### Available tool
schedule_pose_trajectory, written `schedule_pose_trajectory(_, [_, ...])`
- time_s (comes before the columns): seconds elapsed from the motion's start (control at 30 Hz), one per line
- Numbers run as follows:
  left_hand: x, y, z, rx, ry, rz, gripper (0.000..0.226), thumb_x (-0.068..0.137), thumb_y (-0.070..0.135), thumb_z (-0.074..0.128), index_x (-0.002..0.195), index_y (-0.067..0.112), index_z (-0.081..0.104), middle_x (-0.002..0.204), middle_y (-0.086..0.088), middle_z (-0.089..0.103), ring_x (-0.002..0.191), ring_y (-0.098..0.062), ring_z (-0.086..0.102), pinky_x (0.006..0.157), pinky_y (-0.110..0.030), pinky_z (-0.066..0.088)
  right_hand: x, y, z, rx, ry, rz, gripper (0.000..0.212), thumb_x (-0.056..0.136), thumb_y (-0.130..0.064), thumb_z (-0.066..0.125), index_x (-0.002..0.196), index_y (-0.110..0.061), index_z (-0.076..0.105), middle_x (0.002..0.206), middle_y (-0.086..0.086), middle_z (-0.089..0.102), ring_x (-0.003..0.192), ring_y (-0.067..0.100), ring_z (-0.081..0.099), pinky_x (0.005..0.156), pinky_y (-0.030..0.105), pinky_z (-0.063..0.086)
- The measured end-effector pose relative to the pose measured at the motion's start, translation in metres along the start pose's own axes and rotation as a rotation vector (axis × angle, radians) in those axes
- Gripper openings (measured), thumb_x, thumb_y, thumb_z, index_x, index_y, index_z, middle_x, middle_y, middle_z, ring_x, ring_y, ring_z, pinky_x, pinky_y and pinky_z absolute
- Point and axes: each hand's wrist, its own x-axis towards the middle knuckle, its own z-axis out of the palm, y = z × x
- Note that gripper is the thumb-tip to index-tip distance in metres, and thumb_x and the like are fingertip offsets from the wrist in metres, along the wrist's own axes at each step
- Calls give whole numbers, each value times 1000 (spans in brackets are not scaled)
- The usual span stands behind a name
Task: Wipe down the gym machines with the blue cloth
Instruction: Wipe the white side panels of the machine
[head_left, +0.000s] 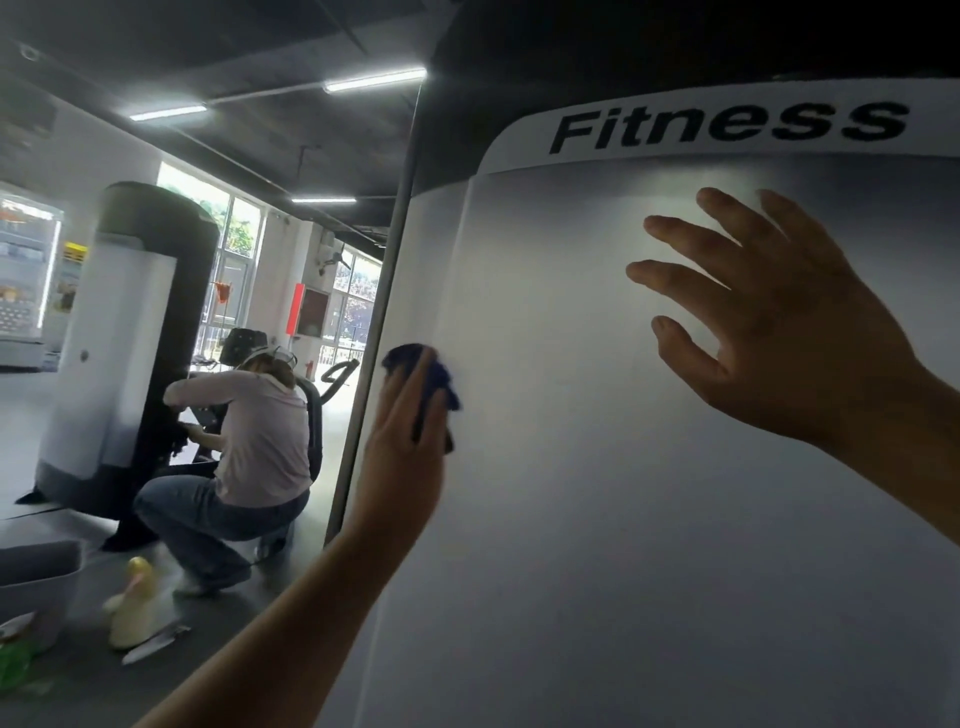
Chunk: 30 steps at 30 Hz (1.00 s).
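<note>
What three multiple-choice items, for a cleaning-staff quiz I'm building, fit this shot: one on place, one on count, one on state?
1. Where is the crumpled dark blue cloth? A) on the floor B) under the left hand, against the white curved machine panel C) in a bucket
2. How many lit ceiling strip lights show? A) one B) three C) six
3. The right hand is: A) fisted B) gripping a bottle C) fingers spread, holding nothing
Answers: B, the hand presses it on the panel's left edge; B, three bright bars overhead; C, splayed fingers before the panel.
</note>
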Motion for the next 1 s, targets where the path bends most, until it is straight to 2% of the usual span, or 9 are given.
schedule_pose_trajectory(0.1, [0,-13,2,34,13,107,46,116,33,43,162,31,48,167,10,44,154,0,38,127,-24,30,0,0,0,-4,-1,4,49,111,-38,46,151,-14,61,167,12,47,159,39,36,129,62,23])
schedule_pose_trajectory(0.27, [27,-58,-13,-138,66,-282,34,111,41,43,131,26,67,116,1,70,95,4,64,95,-40,50,1,1,0,-3,-32,4,53,111,-41,42,153,-15,59,169,12,44,160,38,34,129,62,22])
schedule_pose_trajectory(0.4, [4,-43,-3,9,14,11,47,115,39,39,158,29,51,155,18,52,145,3,46,120,-19,35,0,2,1,-10,-36,10,55,111,-43,40,154,-15,58,170,12,42,161,38,32,130,62,21])
schedule_pose_trajectory(0.57, [15,-83,-21,-164,36,-378,30,119,30,43,143,38,59,118,29,61,95,26,54,110,-34,44,1,1,2,-11,-30,11,52,111,-42,43,153,-16,59,170,11,44,160,37,33,130,62,22])
schedule_pose_trajectory(0.67, [4,-67,-15,-65,-23,-249,34,119,26,41,147,42,53,128,51,53,115,32,46,110,-19,37,0,1,4,-5,8,11,49,111,-38,48,151,-15,61,167,11,47,158,38,36,129,63,23])
schedule_pose_trajectory(0.77, [-14,-57,-4,4,-11,-22,49,118,40,35,166,31,41,167,16,43,158,-4,34,128,-30,29,-2,0,4,-20,41,8,47,111,-38,49,150,-14,62,166,11,48,157,38,38,129,62,25])
schedule_pose_trajectory(0.83, [-10,-67,-3,-28,29,-34,41,115,37,38,153,42,53,153,5,58,143,-11,53,124,-43,40,-1,-2,2,-22,21,15,48,111,-39,47,151,-15,61,167,11,47,158,38,37,129,61,24])
schedule_pose_trajectory(0.93, [-1,-82,-9,-189,124,-381,22,114,39,46,117,50,64,113,8,69,102,-5,64,108,-49,50,0,-2,-1,-22,-29,23,51,112,-42,42,153,-17,58,170,10,43,160,36,33,131,60,20])
schedule_pose_trajectory(1.0, [-10,-68,-7,-172,113,-342,23,112,39,46,124,48,63,125,6,68,116,-8,64,116,-52,47,0,-2,-1,-15,-22,22,51,112,-42,42,153,-18,58,170,10,44,161,35,33,131,59,20])
